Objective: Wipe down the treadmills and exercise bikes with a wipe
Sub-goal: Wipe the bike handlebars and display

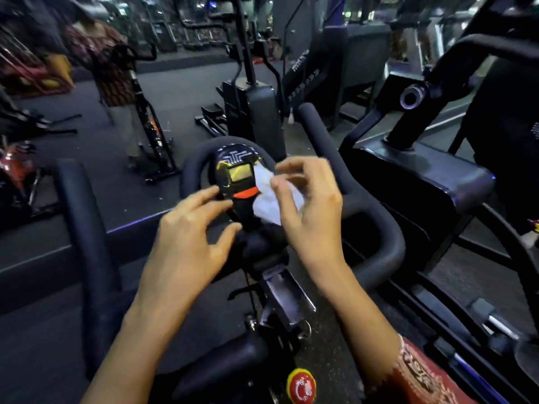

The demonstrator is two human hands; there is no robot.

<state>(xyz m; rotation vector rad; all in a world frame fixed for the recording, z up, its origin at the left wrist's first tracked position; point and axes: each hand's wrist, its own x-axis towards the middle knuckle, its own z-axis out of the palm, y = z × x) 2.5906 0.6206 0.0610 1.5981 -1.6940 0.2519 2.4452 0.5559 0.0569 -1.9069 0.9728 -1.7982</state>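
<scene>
Black exercise bike (81, 217) fills frame centre | console (240, 174) mid-frame within handlebar loop | left grip (186, 237) empty, fingers loosely spread beside console's left edge | right grip (309, 211) pinches white wipe (267, 207) at console's right side

The room is dim, with a dark rubber floor (180, 91) and a raised ledge (29, 249) edged by a pale strip. Small lights (204, 5) glint far back. A person in patterned clothes (108, 62) stands at left near a red rack (26, 74).
</scene>
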